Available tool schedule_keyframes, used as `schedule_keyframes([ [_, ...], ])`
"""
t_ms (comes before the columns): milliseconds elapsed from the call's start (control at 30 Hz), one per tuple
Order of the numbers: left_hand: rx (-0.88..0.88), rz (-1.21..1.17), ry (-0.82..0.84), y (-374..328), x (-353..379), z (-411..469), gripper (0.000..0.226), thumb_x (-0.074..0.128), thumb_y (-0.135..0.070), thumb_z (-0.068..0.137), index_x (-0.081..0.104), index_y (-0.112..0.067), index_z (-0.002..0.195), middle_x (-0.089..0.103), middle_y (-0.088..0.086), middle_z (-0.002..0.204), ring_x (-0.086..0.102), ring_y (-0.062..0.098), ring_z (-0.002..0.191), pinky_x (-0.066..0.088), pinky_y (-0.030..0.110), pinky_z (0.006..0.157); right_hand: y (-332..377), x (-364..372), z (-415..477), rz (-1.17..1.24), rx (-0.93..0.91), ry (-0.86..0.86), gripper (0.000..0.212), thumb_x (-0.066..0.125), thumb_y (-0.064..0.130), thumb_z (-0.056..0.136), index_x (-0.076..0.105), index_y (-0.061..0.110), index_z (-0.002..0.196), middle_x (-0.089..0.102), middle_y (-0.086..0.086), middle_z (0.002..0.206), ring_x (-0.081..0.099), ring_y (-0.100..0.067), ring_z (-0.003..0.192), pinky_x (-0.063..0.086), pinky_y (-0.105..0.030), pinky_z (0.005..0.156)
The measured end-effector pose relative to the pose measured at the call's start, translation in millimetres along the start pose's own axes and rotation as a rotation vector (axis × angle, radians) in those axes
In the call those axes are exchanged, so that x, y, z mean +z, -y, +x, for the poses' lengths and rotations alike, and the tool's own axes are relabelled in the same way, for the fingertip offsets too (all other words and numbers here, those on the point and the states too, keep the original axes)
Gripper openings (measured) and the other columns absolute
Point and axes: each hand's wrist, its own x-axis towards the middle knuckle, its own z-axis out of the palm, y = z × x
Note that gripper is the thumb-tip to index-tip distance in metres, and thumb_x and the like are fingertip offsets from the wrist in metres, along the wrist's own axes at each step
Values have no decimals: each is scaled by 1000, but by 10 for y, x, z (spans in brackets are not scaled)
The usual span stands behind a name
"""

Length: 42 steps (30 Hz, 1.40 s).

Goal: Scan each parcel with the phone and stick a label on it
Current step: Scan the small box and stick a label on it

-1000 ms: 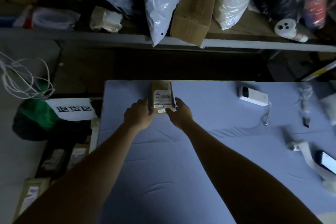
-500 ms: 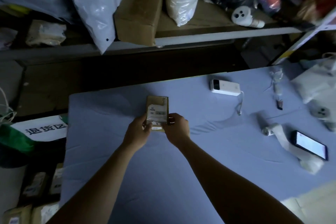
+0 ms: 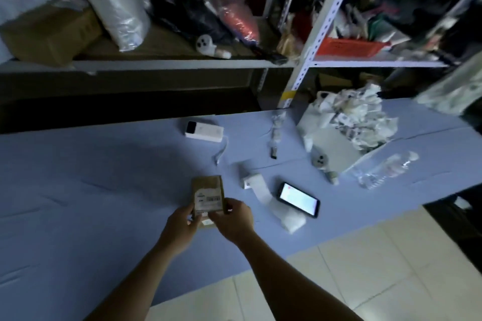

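Observation:
A small brown parcel (image 3: 208,191) with a white shipping label sits between both my hands over the blue table (image 3: 78,190). My left hand (image 3: 180,227) grips its near left edge. My right hand (image 3: 233,219) grips its near right edge. To the right of the parcel lies the phone (image 3: 298,198), screen lit and face up. A white label strip (image 3: 266,194) runs from a small label printer (image 3: 247,182) past the phone's left end.
A white power bank (image 3: 204,131) with a cable lies at the table's far edge. A white box heaped with crumpled backing paper (image 3: 357,117) and a clear plastic bottle (image 3: 386,169) stand at the right. Shelves with bags and cartons (image 3: 49,34) rise behind. Tiled floor (image 3: 365,268) lies near right.
Both hands have brought the parcel from the table's far edge toward me and rightward, close to the phone. The view has swung to the right.

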Motion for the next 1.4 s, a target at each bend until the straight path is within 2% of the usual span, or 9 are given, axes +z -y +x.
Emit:
schedule_keyframes([
  [133, -13, 4, 5, -266, 493, 11, 39, 56, -27, 101, 55, -25, 140, 67, 4, 123, 60, 10, 96, 47, 19, 76, -449, -341, 11, 13, 2, 9, 28, 70, 41, 76, 73, 30, 101, 76, 7, 98, 71, -13, 91, 60, -32, 77],
  [300, -75, -57, -76, -366, 828, 155, 34, 63, -23, 96, 62, -18, 129, 69, 5, 118, 65, 20, 104, 55, 36, 85, -735, -484, 182, -16, -40, 107, 36, 75, 36, 84, 71, 27, 118, 74, 6, 113, 69, -12, 103, 58, -31, 88],
  [433, -190, -172, -216, -427, 1045, 220, 69, 82, -45, 77, 56, -15, 133, 61, 5, 122, 60, 26, 112, 54, 47, 89, -873, -664, 346, 9, -39, 221, 44, 74, 31, 90, 64, 21, 131, 68, 4, 126, 67, -13, 112, 55, -31, 97],
  [533, -251, -143, -307, -516, 1154, 224, 77, 86, -51, 69, 53, -19, 132, 61, 4, 123, 60, 28, 112, 52, 45, 92, -976, -928, 595, -119, -57, 101, 49, 72, 26, 91, 60, 16, 137, 66, -2, 131, 65, -16, 115, 50, -24, 97],
  [667, -285, -157, -365, -598, 1240, 222, 76, 90, -42, 67, 54, -16, 128, 65, 9, 121, 63, 32, 111, 53, 41, 89, -1230, -1325, 969, -382, -110, 24, 45, 69, 18, 84, 62, 12, 128, 65, -10, 125, 59, -30, 119, 45, -33, 98],
  [833, -345, -163, -449, -701, 1338, 193, 72, 90, -48, 61, 52, -30, 120, 69, -6, 114, 66, 20, 105, 55, 33, 84, -1654, -1581, 1393, -786, -159, 154, 79, 69, 52, 85, 32, 20, 148, 47, -6, 143, 46, -29, 132, 40, -45, 106],
  [1033, -337, -139, -555, -930, 1569, 121, 87, 93, -43, 58, 49, -28, 131, 69, -1, 115, 66, 24, 107, 56, 47, 87, -1949, -1705, 1569, -671, -272, 246, 86, 74, 57, 76, 36, 25, 146, 48, -5, 132, 48, -26, 126, 52, -43, 94],
  [1233, -401, -122, -657, -1084, 1820, -66, 85, 91, -47, 61, 47, -36, 133, 64, -3, 115, 62, 21, 108, 55, 46, 90, -1959, -1878, 1663, -517, -334, 316, 82, 77, 57, 68, 46, 29, 139, 51, -5, 119, 49, -28, 120, 51, -40, 87],
  [1400, -450, -80, -749, -1114, 1878, -107, 88, 90, -44, 65, 46, -31, 140, 61, 6, 117, 59, 29, 109, 54, 48, 91, -1734, -1979, 1690, -538, -626, 421, 93, 81, 51, 65, 41, 31, 147, 47, -5, 116, 44, -27, 118, 47, -37, 89],
])
